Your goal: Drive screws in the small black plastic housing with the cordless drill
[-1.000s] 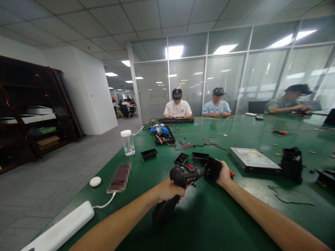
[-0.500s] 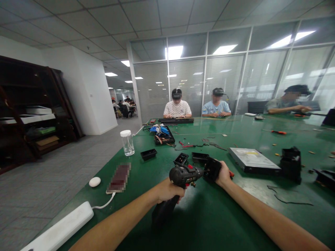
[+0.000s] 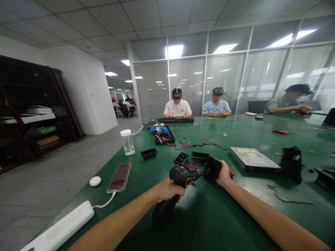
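Note:
My left hand is wrapped round the grip of a black cordless drill, whose nose points right. The drill's tip meets a small black plastic part, which my right hand grips and holds upright on the green table. A bit of red shows just behind my right hand. Two small black trays lie just beyond the drill.
A flat silver-topped drive and a black block lie to the right. A phone, a white power strip, a white puck and a clear jar are at the left. Three people sit at the far side.

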Motion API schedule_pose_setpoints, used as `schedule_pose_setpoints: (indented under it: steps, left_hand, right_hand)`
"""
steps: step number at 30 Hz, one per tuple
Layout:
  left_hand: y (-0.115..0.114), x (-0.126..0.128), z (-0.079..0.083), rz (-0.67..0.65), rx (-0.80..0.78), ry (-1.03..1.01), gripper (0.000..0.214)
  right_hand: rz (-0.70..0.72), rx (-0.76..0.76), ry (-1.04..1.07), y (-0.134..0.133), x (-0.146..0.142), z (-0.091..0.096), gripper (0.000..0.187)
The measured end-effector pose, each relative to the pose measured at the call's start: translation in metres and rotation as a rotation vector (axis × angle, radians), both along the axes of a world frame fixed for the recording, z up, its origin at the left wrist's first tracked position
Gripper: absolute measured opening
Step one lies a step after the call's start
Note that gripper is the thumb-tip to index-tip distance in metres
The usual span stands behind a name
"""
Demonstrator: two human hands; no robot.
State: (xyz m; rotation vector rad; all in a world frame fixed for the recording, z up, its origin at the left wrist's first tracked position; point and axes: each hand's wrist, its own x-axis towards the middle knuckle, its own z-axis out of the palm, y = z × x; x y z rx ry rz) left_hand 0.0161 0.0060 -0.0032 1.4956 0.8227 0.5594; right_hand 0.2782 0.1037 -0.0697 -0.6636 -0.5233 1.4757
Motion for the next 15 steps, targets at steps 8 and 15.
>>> schedule_pose_setpoints:
  steps: [8, 15]
  left_hand:
    - [0.0001, -0.0001, 0.0007, -0.007, 0.01, -0.007, 0.011]
    - [-0.0005, -0.0002, 0.0021, -0.009, -0.002, 0.001, 0.012]
  right_hand:
    - [0.011, -0.003, -0.008, 0.0004, 0.0, -0.0005, 0.018]
    - [0.002, -0.022, 0.01, 0.0009, 0.0001, -0.0009, 0.018]
